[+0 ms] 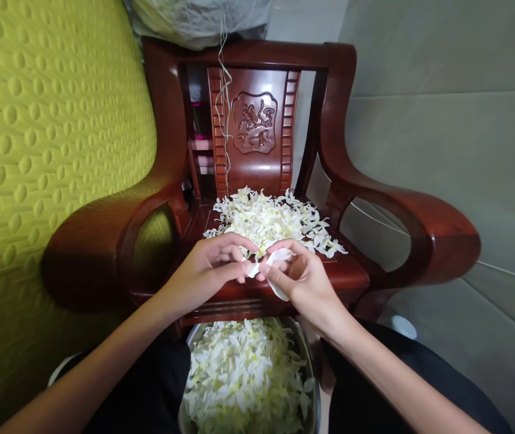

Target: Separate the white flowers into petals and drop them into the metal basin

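Note:
A white flower [280, 255] with long petals is between my two hands, over the front edge of the chair seat. My right hand [300, 274] grips it between thumb and fingers, and one petal hangs below the thumb. From the other side, my left hand [214, 265] pinches a white petal end with thumb and fingertips. Just beyond the fingers, a loose pile of white flowers [270, 217] covers much of the seat. Below, a metal basin [312, 367] between my knees is heaped with more white flowers [243, 374].
The dark red wooden chair [438, 241] has broad curved arms on both sides and a carved back. A yellow dimpled panel [49, 120] stands at left, a grey tiled wall [442, 150] at right. A string [225, 90] hangs from a white bag [203, 21].

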Tool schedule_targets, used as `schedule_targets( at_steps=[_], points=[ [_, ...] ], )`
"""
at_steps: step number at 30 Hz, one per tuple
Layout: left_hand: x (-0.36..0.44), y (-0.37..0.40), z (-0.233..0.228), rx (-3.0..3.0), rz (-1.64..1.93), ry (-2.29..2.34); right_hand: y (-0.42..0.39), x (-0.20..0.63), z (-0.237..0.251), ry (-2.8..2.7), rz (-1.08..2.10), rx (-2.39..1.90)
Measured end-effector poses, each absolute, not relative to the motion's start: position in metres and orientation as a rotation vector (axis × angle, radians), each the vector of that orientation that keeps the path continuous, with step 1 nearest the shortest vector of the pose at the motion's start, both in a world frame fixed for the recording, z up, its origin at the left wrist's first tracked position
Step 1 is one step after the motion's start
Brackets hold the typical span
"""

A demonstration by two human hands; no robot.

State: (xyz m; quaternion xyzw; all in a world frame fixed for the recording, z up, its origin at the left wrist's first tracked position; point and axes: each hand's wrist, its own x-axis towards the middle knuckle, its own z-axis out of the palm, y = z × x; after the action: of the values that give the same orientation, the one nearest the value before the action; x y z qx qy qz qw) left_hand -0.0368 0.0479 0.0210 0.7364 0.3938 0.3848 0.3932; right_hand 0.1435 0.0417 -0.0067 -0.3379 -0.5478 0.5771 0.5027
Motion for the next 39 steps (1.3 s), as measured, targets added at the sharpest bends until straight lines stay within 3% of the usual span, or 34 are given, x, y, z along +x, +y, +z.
schedule_targets(
  at_steps=[3, 9, 14, 18, 21, 27, 34, 39],
  points=[
    [-0.038, 0.045, 0.022, 2.024, 1.028, 1.18, 0.039, 0.141, -0.004, -1.329, 1.362, -0.82],
    [-0.038, 0.044, 0.026, 1.769, 0.901, 0.945, 0.039, 0.14, -0.001, -1.394, 1.338, -0.841],
    [-0.036, 0.04, 0.016, 2.24, 0.867, 1.332, 0.042, 0.138, -0.007, -1.395, 1.351, -0.862],
    [-0.029, 0.031, 0.012, 2.037, 0.794, 1.103, 0.043, 0.139, -0.009, -1.39, 1.416, -0.807],
    [-0.027, 0.032, 0.011, 1.851, 0.878, 1.062, 0.043, 0.142, -0.008, -1.406, 1.392, -0.812],
    [-0.027, 0.031, 0.014, 2.191, 1.101, 1.325, 0.042, 0.142, -0.009, -1.46, 1.361, -0.894],
    [-0.019, 0.019, 0.013, 2.239, 1.163, 1.204, 0.041, 0.14, -0.009, -1.265, 1.643, -0.805],
    [-0.022, 0.023, 0.014, 2.255, 1.206, 1.31, 0.041, 0.144, -0.003, -1.113, 1.651, -0.812]
  ],
)
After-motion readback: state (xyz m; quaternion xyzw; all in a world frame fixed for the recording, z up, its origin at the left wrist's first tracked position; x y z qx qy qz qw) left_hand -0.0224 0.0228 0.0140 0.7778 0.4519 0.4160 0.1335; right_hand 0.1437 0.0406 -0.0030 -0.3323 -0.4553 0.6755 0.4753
